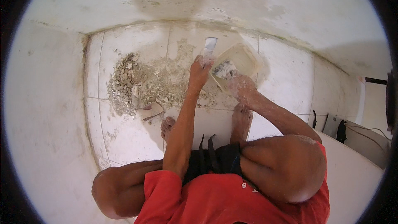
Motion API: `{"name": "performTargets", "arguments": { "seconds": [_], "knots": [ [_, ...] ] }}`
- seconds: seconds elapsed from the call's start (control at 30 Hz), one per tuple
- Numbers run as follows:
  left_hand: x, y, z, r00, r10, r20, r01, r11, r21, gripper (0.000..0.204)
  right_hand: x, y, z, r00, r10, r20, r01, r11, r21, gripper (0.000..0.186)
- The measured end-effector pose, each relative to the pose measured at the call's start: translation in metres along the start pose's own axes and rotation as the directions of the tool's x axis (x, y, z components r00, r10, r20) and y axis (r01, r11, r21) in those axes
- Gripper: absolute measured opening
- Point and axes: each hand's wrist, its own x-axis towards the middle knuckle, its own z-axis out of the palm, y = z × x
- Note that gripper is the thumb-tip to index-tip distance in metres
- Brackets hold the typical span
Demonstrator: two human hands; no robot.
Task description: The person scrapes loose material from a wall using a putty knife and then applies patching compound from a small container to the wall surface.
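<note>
My left hand is closed round a putty knife, its pale, flat blade pointing away from me toward the wall. Just right of it, a translucent, squarish plastic tub stands on the floor. My right hand, dusted white, is at the tub's near side. Its fingers are closed on what looks like a second putty knife, smeared with white and grey paste and tilted into the tub. The palm hides the handle. Both hands are close together but apart.
Broken plaster rubble lies heaped on the white floor tiles, left of my hands. A flat, pale broken piece lies near my left foot. Stained walls rise ahead and at left. Cables show at far right.
</note>
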Motion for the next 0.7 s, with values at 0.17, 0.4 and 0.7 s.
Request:
{"name": "performTargets", "arguments": {
  "seconds": [0.17,0.4,0.7],
  "knots": [
    [-0.007,0.0,-0.003,1.0,0.015,-0.002,-0.015,0.998,0.056,0.018,-0.016,0.03,-0.021,0.961,-0.194,-0.197,0.208,0.977,0.05,0.014],
    [-0.002,0.011,0.02,0.996,-0.019,0.091,0.017,1.0,0.02,0.022,0.018,0.055,0.108,0.7,0.065,-0.712,0.338,0.847,0.409,0.021],
    [-0.008,0.0,0.005,0.985,-0.137,0.104,0.137,0.99,0.004,0.022,-0.054,0.08,-0.037,0.967,-0.107,-0.23,0.153,0.97,0.191,0.026]
  ]
}}
